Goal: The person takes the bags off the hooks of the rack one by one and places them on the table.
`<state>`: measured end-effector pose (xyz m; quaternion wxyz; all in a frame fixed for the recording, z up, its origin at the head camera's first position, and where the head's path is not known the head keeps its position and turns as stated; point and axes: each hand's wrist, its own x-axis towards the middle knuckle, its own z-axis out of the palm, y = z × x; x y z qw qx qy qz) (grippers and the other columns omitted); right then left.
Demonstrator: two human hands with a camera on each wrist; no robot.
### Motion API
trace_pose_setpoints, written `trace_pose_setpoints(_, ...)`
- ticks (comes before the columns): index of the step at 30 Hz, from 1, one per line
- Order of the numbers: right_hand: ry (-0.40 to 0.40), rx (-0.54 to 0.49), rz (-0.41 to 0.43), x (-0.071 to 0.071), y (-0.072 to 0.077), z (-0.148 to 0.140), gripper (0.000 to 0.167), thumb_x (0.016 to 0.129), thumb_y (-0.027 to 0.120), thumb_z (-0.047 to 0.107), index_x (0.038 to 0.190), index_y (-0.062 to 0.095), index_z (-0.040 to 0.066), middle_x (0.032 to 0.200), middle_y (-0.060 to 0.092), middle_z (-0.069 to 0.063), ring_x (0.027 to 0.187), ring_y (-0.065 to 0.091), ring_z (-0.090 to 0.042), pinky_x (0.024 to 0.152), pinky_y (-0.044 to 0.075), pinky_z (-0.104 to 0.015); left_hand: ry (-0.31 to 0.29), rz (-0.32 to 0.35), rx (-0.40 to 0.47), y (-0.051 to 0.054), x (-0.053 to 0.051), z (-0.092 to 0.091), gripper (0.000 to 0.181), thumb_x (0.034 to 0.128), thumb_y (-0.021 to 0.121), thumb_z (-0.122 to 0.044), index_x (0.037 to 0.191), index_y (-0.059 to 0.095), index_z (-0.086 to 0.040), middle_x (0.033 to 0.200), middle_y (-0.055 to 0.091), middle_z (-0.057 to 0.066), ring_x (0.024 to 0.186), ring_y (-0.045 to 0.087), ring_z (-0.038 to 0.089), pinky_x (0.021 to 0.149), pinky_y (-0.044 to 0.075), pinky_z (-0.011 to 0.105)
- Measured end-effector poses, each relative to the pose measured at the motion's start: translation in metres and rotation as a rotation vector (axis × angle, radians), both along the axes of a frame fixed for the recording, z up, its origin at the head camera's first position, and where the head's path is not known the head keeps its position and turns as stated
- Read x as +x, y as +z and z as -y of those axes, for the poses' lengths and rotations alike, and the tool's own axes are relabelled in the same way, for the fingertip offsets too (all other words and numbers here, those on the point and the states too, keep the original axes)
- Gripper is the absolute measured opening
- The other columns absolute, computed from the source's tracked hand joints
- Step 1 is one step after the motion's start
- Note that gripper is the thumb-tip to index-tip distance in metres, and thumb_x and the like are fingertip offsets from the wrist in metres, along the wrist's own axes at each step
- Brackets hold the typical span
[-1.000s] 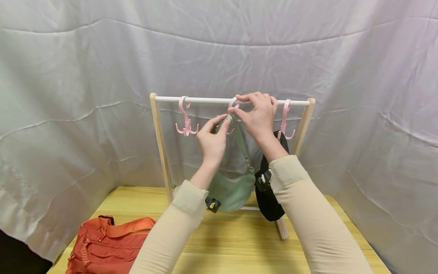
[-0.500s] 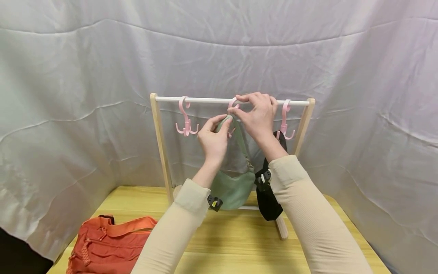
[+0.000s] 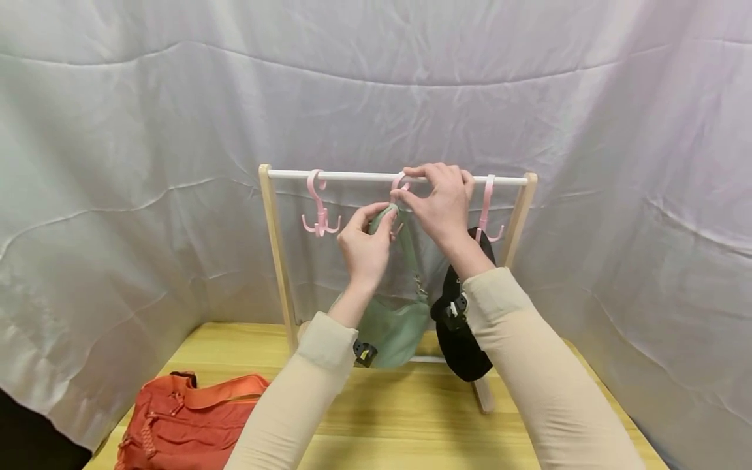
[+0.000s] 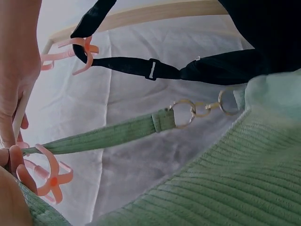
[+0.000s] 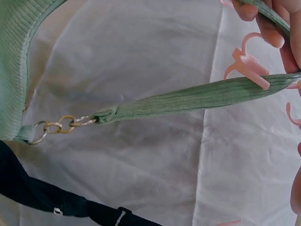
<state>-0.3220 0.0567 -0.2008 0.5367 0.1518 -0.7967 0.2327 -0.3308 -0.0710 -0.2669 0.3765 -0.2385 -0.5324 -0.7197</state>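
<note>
L hand [image 3: 365,247] pinched the top of the green strap [image 5: 188,100], corduroy bag [image 3: 398,331] hanging below; R hand [image 3: 443,201], half-curled, gripped the mid. pink hook [image 3: 397,182] by the rod [image 3: 355,175]. Prob. hanging step; next move seemingly called for settling strap on a prong [image 5: 255,78].

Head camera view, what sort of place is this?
Probably a staged recording booth: pale cloth hangs behind and beside a wood-grain table, which bears a rack with pink hooks.

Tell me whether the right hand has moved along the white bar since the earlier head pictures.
No: judged against the white bar, the right hand stays at the middle pink hook.
</note>
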Motion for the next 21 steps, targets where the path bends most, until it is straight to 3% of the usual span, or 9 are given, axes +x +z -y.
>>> trace_pose_setpoints(6,-0.030,0.066,0.002,-0.001,-0.003,0.000,0.044,0.083,0.088,0.039,0.119,0.076,0.015,0.118,0.075,-0.006,0.111,0.060,-0.030,0.112,0.028,-0.050,-0.005,0.007,-0.008,0.002,0.000,0.002,0.016,0.0914,0.081,-0.007,0.105,0.078,0.001,0.093,0.079,0.012,0.067,0.071,0.042,0.055,0.057,0.021)
trace_pose_setpoints(13,0.031,0.103,-0.007,0.002,-0.006,-0.001,0.034,0.099,0.072,0.033,0.127,0.076,0.014,0.133,0.072,-0.001,0.124,0.061,-0.026,0.116,0.027,-0.049,0.009,0.019,-0.006,0.001,0.000,0.001,0.015,0.0910,0.081,-0.006,0.104,0.078,0.001,0.093,0.079,0.012,0.072,0.073,0.037,0.060,0.058,0.021)
trace_pose_setpoints(17,0.099,0.108,-0.085,0.005,-0.008,-0.004,0.033,0.101,0.069,0.025,0.128,0.075,0.008,0.135,0.070,-0.006,0.131,0.059,-0.029,0.119,0.027,-0.052,0.012,0.013,-0.004,0.003,-0.001,0.000,0.014,0.0908,0.081,-0.005,0.104,0.079,0.000,0.092,0.079,0.011,0.070,0.073,0.034,0.059,0.057,0.020)
trace_pose_setpoints(21,0.187,0.048,-0.220,0.010,-0.017,-0.005,0.030,0.097,0.072,0.014,0.124,0.075,0.002,0.132,0.071,-0.013,0.132,0.059,-0.035,0.117,0.035,-0.051,-0.001,0.014,0.001,0.006,-0.001,0.002,0.015,0.0906,0.081,-0.005,0.104,0.078,0.001,0.092,0.078,0.012,0.069,0.072,0.035,0.057,0.056,0.020)
